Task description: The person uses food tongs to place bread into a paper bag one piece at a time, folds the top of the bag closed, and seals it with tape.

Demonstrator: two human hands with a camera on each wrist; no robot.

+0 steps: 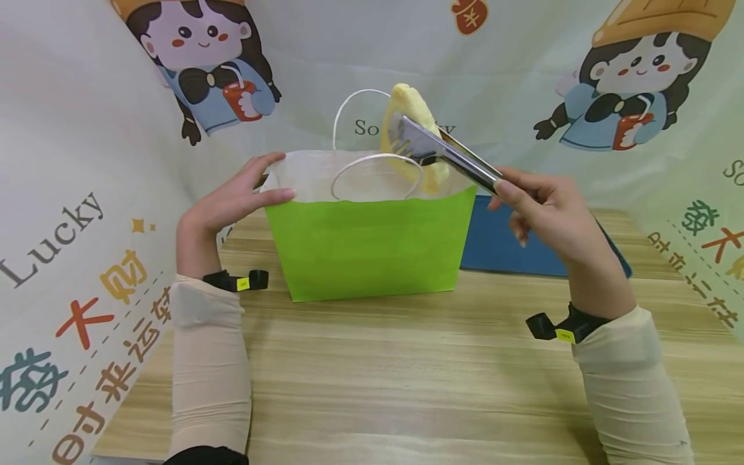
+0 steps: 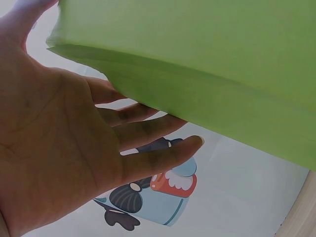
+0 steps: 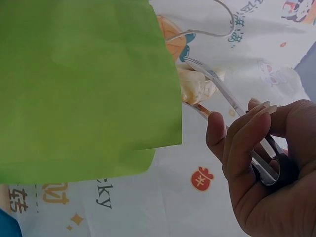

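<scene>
A bright green paper bag (image 1: 372, 248) with a white inside and two white handles stands upright on the table. My left hand (image 1: 232, 194) holds its left side at the top, the thumb on the front rim and the index finger at the back rim. In the left wrist view the other fingers (image 2: 148, 129) lie fairly straight along the bag's side. My right hand (image 1: 549, 213) grips metal tongs (image 1: 465, 161). Their fork-like tips pinch a pale yellow bread-like piece (image 1: 415, 106) above the bag's opening, towards its right side. The bag's contents are hidden.
Behind the bag on the right lies a flat dark blue thing (image 1: 511, 239), partly covered by the right hand and wrist. The wood-grain table (image 1: 407, 374) stretches out in front. A printed cloth (image 1: 372, 58) hangs at the back and both sides.
</scene>
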